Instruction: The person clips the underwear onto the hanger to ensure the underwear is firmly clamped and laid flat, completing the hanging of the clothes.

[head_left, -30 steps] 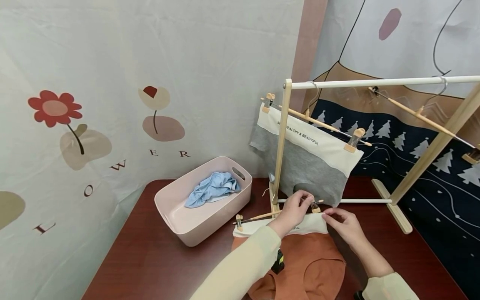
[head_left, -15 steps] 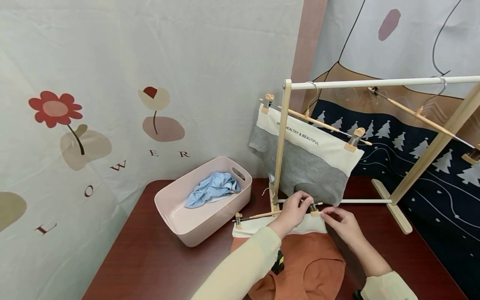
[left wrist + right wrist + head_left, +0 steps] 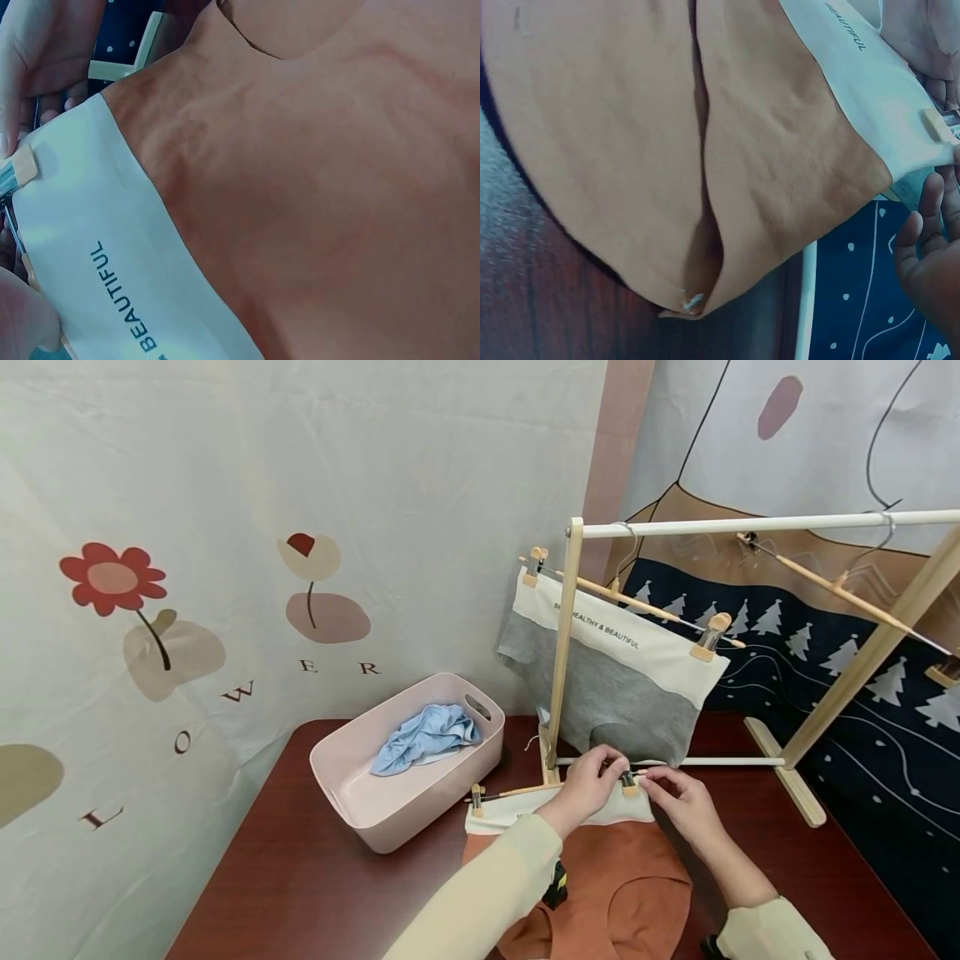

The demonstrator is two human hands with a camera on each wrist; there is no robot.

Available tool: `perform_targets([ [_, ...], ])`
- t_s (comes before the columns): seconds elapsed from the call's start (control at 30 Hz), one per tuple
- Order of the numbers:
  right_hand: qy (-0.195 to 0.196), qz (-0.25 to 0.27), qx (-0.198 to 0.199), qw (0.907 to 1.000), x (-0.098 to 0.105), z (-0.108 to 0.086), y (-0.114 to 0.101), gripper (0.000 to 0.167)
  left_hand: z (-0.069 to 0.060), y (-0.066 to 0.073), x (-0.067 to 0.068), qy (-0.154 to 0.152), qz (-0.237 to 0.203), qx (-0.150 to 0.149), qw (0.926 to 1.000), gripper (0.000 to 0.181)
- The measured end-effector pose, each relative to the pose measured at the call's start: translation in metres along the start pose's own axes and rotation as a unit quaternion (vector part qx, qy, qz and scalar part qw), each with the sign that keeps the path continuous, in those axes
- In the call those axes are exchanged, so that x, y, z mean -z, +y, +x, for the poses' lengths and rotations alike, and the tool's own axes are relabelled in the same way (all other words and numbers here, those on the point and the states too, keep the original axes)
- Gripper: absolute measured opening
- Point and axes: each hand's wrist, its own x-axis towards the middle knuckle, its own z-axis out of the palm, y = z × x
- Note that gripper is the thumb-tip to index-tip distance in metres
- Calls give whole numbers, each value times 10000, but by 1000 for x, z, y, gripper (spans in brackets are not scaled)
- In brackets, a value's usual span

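A pair of rust-orange briefs (image 3: pixel 600 877) with a white waistband lies near the table's front edge. Along the waistband runs a clip hanger (image 3: pixel 525 791), its left clip (image 3: pixel 477 802) biting the white cloth. My left hand (image 3: pixel 588 789) grips the hanger's right clip (image 3: pixel 628 783), which sits over the waistband's right end. Thumb and fingertips of my right hand (image 3: pixel 686 810) pinch at the hanger's right tip, close to the waistband corner. In the left wrist view the clip pad (image 3: pixel 26 165) lies on the white band. Fingers partly hide the contact in the right wrist view.
Behind stands a drying rack (image 3: pixel 564 652) with grey briefs (image 3: pixel 637 702) clipped on a hanger. Another hanger (image 3: pixel 840 585) hangs from its bar with no garment visible. A pink basket (image 3: pixel 405 818) at left holds a crumpled blue cloth (image 3: pixel 431 739).
The right clip has come down onto the waistband, still in my left hand. My right fingertips have shifted slightly up and left, from the waistband corner to the hanger's tip.
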Motion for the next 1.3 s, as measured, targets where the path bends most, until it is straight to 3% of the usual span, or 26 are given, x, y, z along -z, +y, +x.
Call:
perform_targets([
  [0.17, -147, -17, -160, 9998, -3, -1, 0, 20, -1, -5, 1, -411, -129, 155, 9990, 31],
  [0.27, -255, 13, -296, 9992, -5, 0, 0, 22, -2, -9, 1, -511, -350, 96, 9980, 37],
  [0.37, -328, 58, -446, 9985, -7, 2, 0, 23, -4, -13, 1, -358, -592, -185, 9974, 41],
  [0.5, -399, 52, -721, 9966, -9, 2, 3, 24, -10, -18, 5, -3, -444, -768, 9961, 42],
  [0.6, -524, -175, -1102, 9924, -10, 3, 9, 25, -19, -25, 14, 184, -173, -1153, 9930, 39],
  [0.7, -744, -407, -1530, 9846, -10, 3, 16, 27, -30, -35, 27, 263, -62, -1313, 9910, 32],
  [0.77, -896, -501, -1707, 9799, -9, 4, 21, 30, -37, -44, 38, 275, 38, -1297, 9912, 27],
  [0.87, -1074, -626, -1873, 9744, -8, 6, 27, 33, -50, -57, 57, 173, 279, -1046, 9940, 25],
  [1.0, -1218, -870, -1898, 9703, -7, 8, 33, 33, -71, -72, 82, 123, 1074, -570, 9925, 27],
  [1.17, -1304, -1143, -1881, 9667, -6, 8, 36, 31, -96, -84, 101, 113, 2181, -118, 9758, 35],
  [1.3, -1359, -1499, -1797, 9627, -7, 9, 34, 33, -114, -90, 103, -194, 2837, 140, 9586, 50],
])
